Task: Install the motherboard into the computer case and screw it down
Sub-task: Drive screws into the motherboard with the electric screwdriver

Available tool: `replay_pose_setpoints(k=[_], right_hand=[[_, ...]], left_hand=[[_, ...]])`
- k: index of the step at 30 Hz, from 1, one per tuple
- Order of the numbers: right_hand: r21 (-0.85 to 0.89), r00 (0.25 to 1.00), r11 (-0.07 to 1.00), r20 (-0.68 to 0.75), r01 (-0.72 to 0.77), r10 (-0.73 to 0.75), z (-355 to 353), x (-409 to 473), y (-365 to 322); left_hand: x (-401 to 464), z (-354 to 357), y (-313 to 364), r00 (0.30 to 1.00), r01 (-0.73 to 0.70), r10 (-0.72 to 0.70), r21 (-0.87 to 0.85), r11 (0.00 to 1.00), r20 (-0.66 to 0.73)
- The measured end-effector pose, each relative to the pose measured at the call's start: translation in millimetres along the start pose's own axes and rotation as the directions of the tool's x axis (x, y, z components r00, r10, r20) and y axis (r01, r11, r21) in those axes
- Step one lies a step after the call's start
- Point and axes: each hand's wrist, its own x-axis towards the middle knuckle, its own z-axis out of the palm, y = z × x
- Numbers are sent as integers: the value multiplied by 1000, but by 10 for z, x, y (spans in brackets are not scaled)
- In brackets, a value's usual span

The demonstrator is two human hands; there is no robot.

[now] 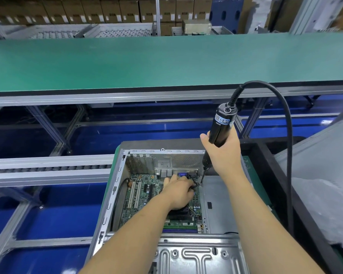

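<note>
Motherboard (145,194) under left hand (179,189), fingers curled.

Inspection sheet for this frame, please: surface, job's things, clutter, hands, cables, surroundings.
Surface: green mat under the case.
Job's things: motherboard lies inside the open computer case; electric screwdriver tip down at the board's far right corner.
Clutter: nothing seen.
Hands: left hand rests on the board; right hand grips the screwdriver.
Cables: screwdriver cord loops over to the right.
Surroundings: green conveyor, cardboard boxes.
</note>
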Motion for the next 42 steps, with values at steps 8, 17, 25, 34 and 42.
replay_pose_setpoints(k=[8, 17, 25, 34, 42], right_hand=[[58, 998, 998, -48, -30, 32, -243, -65, -117], [93, 996, 994, -56, -61, 67, -464, -73, 39], [112, 992, 988, -53, -104, 111, -457, -82, 180], [138, 993, 986, -66, -88, 98, -378, -54, 170], [137, 989, 985, -86, -106, 118, -393, -85, 192]], left_hand=[[78, -83, 295, 943, -2, 59, 172, 985, -326], [436, 6, 564, 969, 217, -153, 376, 901, -192], [505, 18, 703, 964, 253, -213, 303, 919, -158], [565, 28, 746, 924, 364, -345, 98, 926, -166], [484, 52, 772, 929, 344, -322, 110, 932, -181]])
